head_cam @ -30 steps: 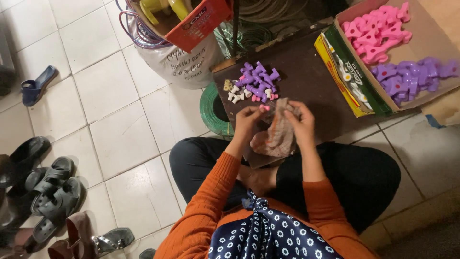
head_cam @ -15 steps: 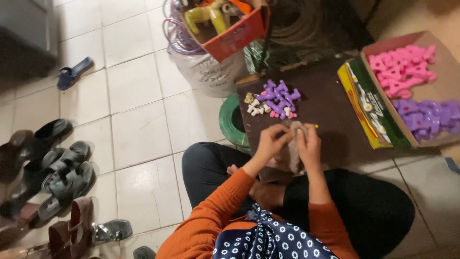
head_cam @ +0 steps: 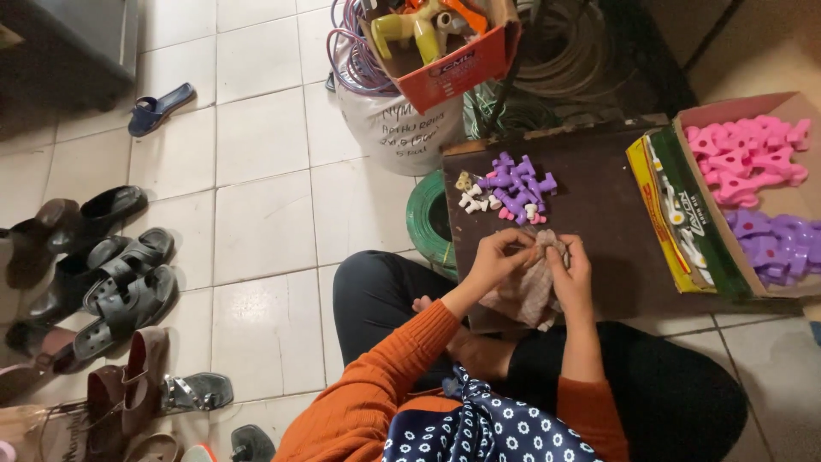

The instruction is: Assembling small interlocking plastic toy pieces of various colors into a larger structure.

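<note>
L hand (head_cam: pixel 500 257) & R hand (head_cam: pixel 571 269) both pinched on beige cloth (head_cam: pixel 530 287), above dark board (head_cam: pixel 599 214)

Dark sandals and shoes (head_cam: pixel 103 274) crowd the left edge; a blue slipper (head_cam: pixel 161 108) lies at upper left; an orange box of fittings (head_cam: pixel 445 43) tops a white bucket (head_cam: pixel 398 133) at top centre; a green wire coil (head_cam: pixel 428 218) sits beside the board.

Home floor workspace: tiled floor (head_cam: pixel 265 162), shoes (head_cam: pixel 103 282), cable coils (head_cam: pixel 428 218).
</note>
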